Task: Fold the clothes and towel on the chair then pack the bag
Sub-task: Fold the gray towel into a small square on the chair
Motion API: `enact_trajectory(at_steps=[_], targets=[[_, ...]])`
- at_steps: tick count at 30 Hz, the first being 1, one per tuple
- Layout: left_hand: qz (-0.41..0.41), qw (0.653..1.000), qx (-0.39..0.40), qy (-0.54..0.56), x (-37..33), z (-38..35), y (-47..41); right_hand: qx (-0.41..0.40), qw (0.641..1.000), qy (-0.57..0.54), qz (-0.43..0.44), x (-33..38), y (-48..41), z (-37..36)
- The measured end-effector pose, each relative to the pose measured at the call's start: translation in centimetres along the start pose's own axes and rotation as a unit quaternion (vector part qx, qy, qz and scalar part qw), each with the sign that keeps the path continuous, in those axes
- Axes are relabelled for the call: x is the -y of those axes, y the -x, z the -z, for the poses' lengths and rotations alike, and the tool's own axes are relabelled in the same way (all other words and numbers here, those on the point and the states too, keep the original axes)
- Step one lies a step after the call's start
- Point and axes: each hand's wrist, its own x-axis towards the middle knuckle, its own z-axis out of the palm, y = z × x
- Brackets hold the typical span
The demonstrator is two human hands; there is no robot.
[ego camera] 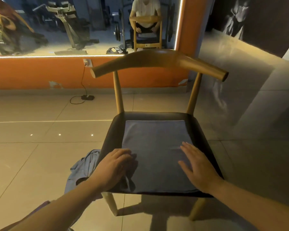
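Left hand point(114, 167) and right hand point(198, 169) rest flat, fingers uncurled, gripping nothing, on the towel point(157, 147) covering the chair point(157, 62) seat (a garment point(83, 167) hangs beside).

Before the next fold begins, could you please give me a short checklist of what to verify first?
1. Towel lies flat on the chair seat: ok.
2. Right hand rests flat on the towel: ok.
3. Left hand grips the towel's left edge: cannot tell, fingertips blurred.
4. Towel's far edge straight: ok.
5. Light blue garment folded: not ok, it is crumpled, left of the seat.
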Motion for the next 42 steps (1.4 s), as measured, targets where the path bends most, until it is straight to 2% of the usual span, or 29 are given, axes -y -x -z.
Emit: enact_trajectory(at_steps=[3,5,7,9,12,15,18,24,28,31,34,39,42], targets=[[-0.05,0.994,0.095,0.011,-1.1,0.7,3.7,0.073,0.997,0.032,0.01,-0.4,4.9,0.1],[-0.053,0.988,0.14,-0.05,-0.4,0.3,5.0,0.133,0.988,0.079,0.017,-1.5,6.9,-0.4],[-0.054,0.985,0.129,-0.104,0.3,-0.4,5.8,0.129,0.987,0.095,0.026,-2.5,7.6,-1.0],[-0.06,0.986,0.085,-0.128,0.5,-1.1,6.1,0.088,0.993,0.076,0.02,-2.7,7.6,-1.1],[-0.056,0.99,0.037,-0.124,-0.7,-1.0,6.1,0.06,0.996,0.065,0.023,-2.0,7.8,-0.8],[-0.013,0.995,0.041,-0.092,-1.8,-0.5,6.4,0.016,0.997,0.073,0.029,-2.0,8.4,-1.0],[0.091,0.995,0.022,-0.02,-3.1,0.5,6.7,0.025,0.998,0.053,-0.001,-1.9,8.9,0.3],[0.137,0.987,0.087,0.003,-4.0,3.0,7.4,0.114,0.991,-0.012,-0.063,0.3,9.2,4.4],[0.181,0.971,0.011,0.155,-5.3,4.0,5.6,0.087,0.981,-0.116,-0.127,2.4,6.8,6.8],[0.215,0.947,-0.055,0.231,-5.2,4.8,2.3,0.038,0.966,-0.188,-0.172,3.1,3.3,7.9],[0.259,0.915,-0.085,0.298,-4.4,5.2,-2.0,0.003,0.951,-0.234,-0.204,2.4,-0.8,8.0],[0.33,0.877,-0.158,0.312,-1.7,4.2,-9.3,-0.054,0.925,-0.272,-0.259,-0.2,-7.4,6.5],[0.353,0.877,-0.156,0.288,0.4,2.8,-12.3,-0.049,0.918,-0.268,-0.287,-2.0,-10.5,4.9]])
